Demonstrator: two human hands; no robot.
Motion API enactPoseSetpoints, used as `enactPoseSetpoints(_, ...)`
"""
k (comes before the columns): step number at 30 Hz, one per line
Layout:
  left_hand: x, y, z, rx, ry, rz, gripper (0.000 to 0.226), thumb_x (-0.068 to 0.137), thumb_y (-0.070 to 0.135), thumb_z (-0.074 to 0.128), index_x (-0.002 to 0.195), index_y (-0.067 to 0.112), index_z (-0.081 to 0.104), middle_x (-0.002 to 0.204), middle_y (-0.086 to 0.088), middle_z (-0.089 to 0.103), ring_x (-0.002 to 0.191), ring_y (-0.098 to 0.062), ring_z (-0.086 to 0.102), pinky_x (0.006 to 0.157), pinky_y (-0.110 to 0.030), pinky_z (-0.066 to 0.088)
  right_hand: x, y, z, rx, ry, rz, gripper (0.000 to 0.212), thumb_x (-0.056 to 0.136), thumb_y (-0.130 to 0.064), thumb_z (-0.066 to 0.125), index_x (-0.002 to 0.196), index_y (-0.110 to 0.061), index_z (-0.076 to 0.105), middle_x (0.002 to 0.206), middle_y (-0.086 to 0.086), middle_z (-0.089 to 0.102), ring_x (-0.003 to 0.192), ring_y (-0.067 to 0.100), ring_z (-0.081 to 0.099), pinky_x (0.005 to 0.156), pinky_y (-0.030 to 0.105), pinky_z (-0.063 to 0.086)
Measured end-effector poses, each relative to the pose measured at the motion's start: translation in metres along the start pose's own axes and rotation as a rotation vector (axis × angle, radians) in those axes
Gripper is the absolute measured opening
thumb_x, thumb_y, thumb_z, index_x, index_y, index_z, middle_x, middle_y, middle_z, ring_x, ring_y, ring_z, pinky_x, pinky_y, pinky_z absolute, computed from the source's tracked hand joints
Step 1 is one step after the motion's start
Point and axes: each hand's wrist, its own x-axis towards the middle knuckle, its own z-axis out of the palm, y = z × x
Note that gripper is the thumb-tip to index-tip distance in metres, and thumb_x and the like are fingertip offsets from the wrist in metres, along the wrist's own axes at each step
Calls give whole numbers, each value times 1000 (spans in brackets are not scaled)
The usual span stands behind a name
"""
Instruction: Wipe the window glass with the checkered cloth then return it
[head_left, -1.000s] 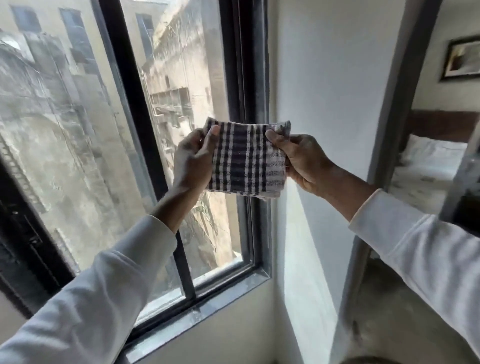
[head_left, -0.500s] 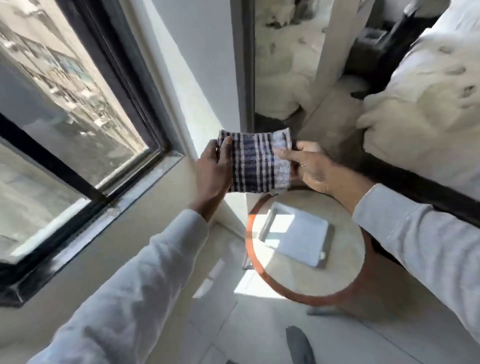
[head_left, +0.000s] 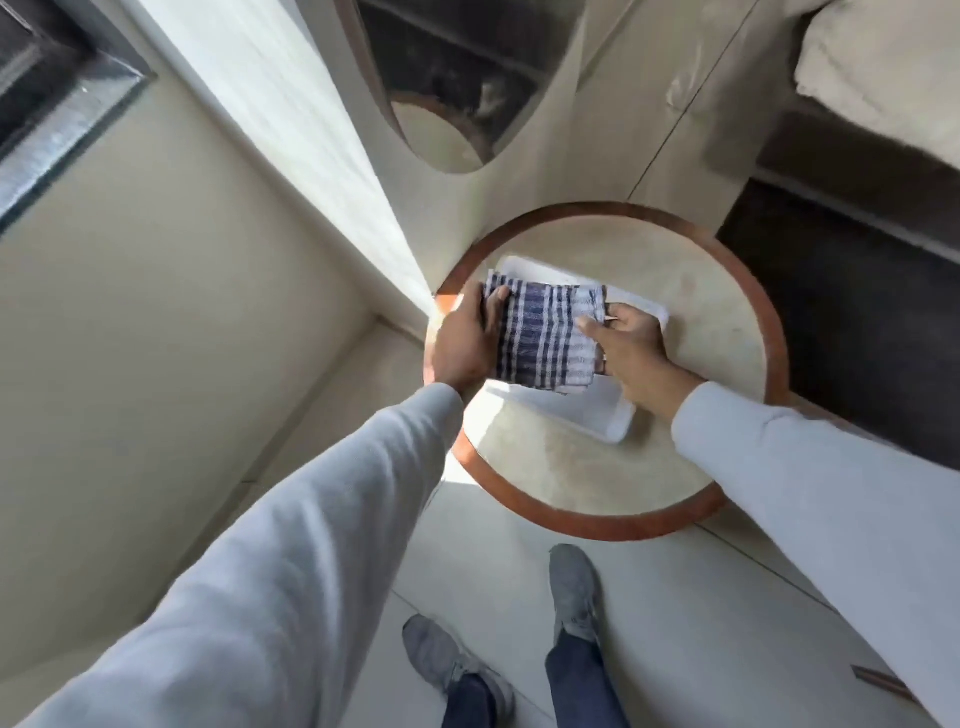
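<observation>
The folded checkered cloth (head_left: 545, 338), dark blue and white, is stretched between both hands just over a white tray (head_left: 602, 418). My left hand (head_left: 465, 340) grips its left edge, thumb on top. My right hand (head_left: 631, 345) pinches its right edge. The tray lies on a round table (head_left: 691, 291) with a reddish-brown rim. Whether the cloth touches the tray I cannot tell. Only the window's lower corner (head_left: 62, 104) shows at the top left.
A bed with white bedding (head_left: 883, 78) and a dark base stands at the upper right. A cream wall (head_left: 156, 312) runs below the window on the left. My two grey shoes (head_left: 571, 592) stand on the pale tiled floor in front of the table.
My view has swung from the window down to the round table. Both hands carried the cloth away from the glass and lowered it over the white tray.
</observation>
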Motion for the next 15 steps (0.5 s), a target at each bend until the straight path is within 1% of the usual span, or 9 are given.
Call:
enactPoseSetpoints(2, 17, -21, 31, 12, -13, -10, 44, 116, 57, 41, 108, 16, 56, 97, 1, 69, 92, -30, 68, 79, -39, 45, 30, 34, 0, -67, 39, -4, 10, 96, -19, 81, 104, -18, 74, 106, 9, 83, 103, 34, 80, 92, 57, 66)
enactPoseSetpoints(3, 25, -30, 45, 39, -25, -13, 44, 116, 57, 40, 106, 17, 54, 96, 0, 69, 90, -32, 68, 79, -41, 47, 43, 48, 1, -119, 67, -10, 11, 95, -22, 82, 103, -18, 75, 107, 8, 83, 103, 33, 80, 94, 55, 66)
enactPoseSetpoints(5, 39, -43, 66, 117, -63, -21, 42, 116, 57, 40, 106, 17, 51, 96, -4, 69, 88, -32, 67, 77, -42, 47, 59, 65, 3, -247, 141, -34, 18, 95, -25, 82, 106, -13, 75, 103, 5, 81, 101, 30, 79, 92, 43, 66)
enactPoseSetpoints(6, 45, -47, 72, 155, -82, -21, 41, 116, 56, 39, 108, 17, 50, 97, -7, 70, 88, -33, 68, 76, -42, 49, 62, 69, 5, -308, 179, -44, 20, 95, -25, 81, 108, -10, 75, 101, 6, 80, 101, 31, 78, 88, 37, 63)
enactPoseSetpoints(8, 54, -54, 84, 219, -102, 9, 42, 116, 56, 37, 114, 17, 50, 100, -13, 73, 88, -34, 70, 78, -46, 56, 70, 77, 9, -393, 227, -76, 23, 95, -22, 79, 110, -6, 75, 103, 11, 80, 101, 33, 76, 82, 33, 57)
enactPoseSetpoints(9, 59, -61, 89, 249, -105, 18, 42, 116, 57, 37, 117, 17, 51, 101, -15, 74, 89, -35, 70, 81, -49, 59, 76, 82, 10, -420, 241, -90, 24, 96, -22, 79, 113, -6, 75, 107, 13, 81, 102, 34, 76, 82, 33, 56)
enactPoseSetpoints(11, 63, -68, 94, 309, -135, 10, 42, 117, 55, 38, 125, 17, 53, 106, -17, 75, 93, -36, 71, 85, -53, 62, 80, 83, 13, -503, 238, -90, 29, 97, -24, 77, 119, -6, 74, 115, 15, 80, 107, 36, 74, 89, 37, 58)
enactPoseSetpoints(13, 68, -76, 100, 364, -155, -7, 33, 116, 45, 47, 130, 17, 54, 112, -16, 75, 98, -37, 73, 90, -54, 64, 81, 85, 15, -577, 240, -87, 35, 99, -27, 75, 126, -5, 70, 123, 17, 77, 113, 39, 72, 95, 41, 57)
enactPoseSetpoints(15, 74, -80, 102, 396, -119, 9, 27, 114, 38, 55, 130, 16, 56, 117, -14, 75, 101, -36, 75, 90, -54, 65, 75, 77, 20, -694, 275, -109, 38, 103, -30, 68, 130, -4, 62, 134, 19, 68, 122, 43, 64, 99, 47, 54)
